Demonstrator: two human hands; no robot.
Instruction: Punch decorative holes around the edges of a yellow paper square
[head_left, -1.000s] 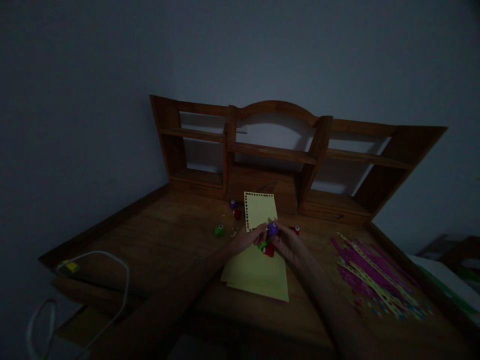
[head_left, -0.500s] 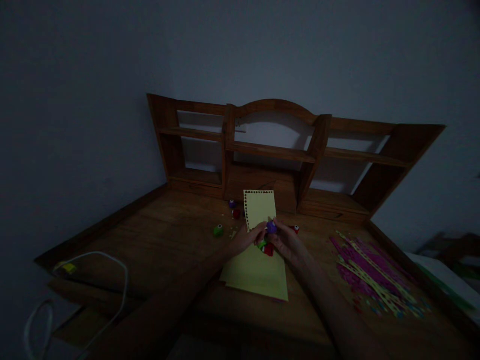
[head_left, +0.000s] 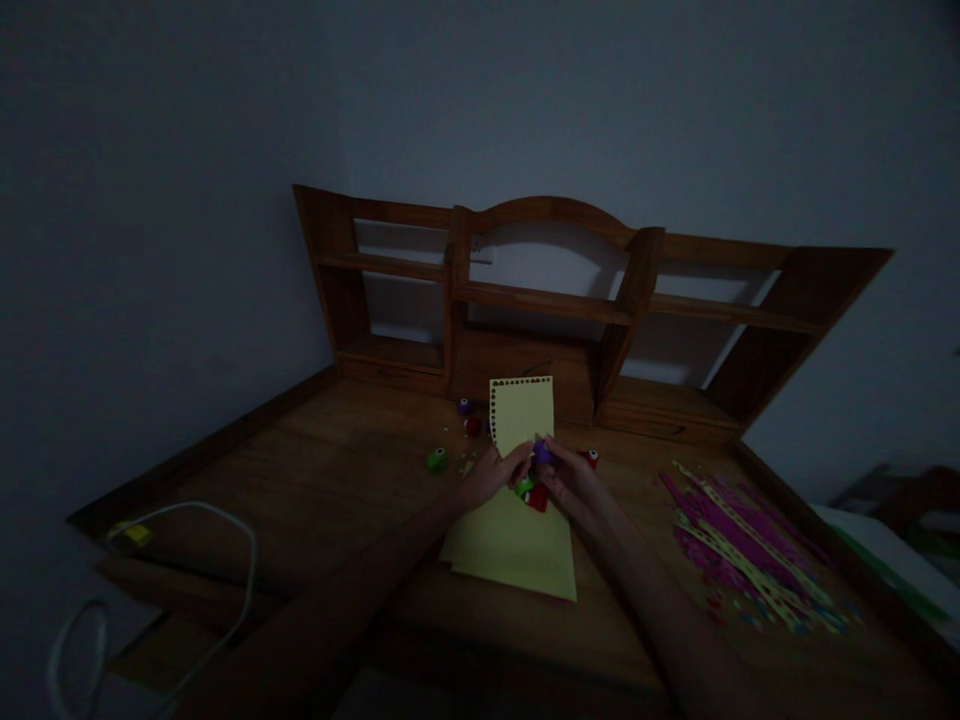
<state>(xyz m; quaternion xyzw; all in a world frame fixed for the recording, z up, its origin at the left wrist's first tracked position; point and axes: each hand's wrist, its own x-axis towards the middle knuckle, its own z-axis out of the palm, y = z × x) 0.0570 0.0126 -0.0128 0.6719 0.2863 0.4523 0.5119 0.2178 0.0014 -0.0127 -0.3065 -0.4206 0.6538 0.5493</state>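
A small purple craft punch [head_left: 542,452] is gripped in my right hand [head_left: 576,485], its fingers wrapped around the body. My left hand [head_left: 491,478] pinches the lower part of a yellow paper sheet [head_left: 523,408], right beside the punch. Small punched holes run along the sheet's left and top edges. Whether the punch's jaw is on the paper is hidden by my fingers. Just below my hands lie a green punch [head_left: 525,487] and a red punch [head_left: 537,498], on a stack of yellow paper [head_left: 510,550].
More punches lie around: green [head_left: 437,460], red [head_left: 472,427], purple [head_left: 465,407], and another red one [head_left: 591,459]. Cut strips of magenta and yellow paper [head_left: 742,540] heap at the right. A wooden shelf [head_left: 540,300] lines the back. A white cable [head_left: 225,515] hangs at left.
The yellow sheet has shifted very slightly up and to the right. Both hands stay nearly in place around the purple craft punch.
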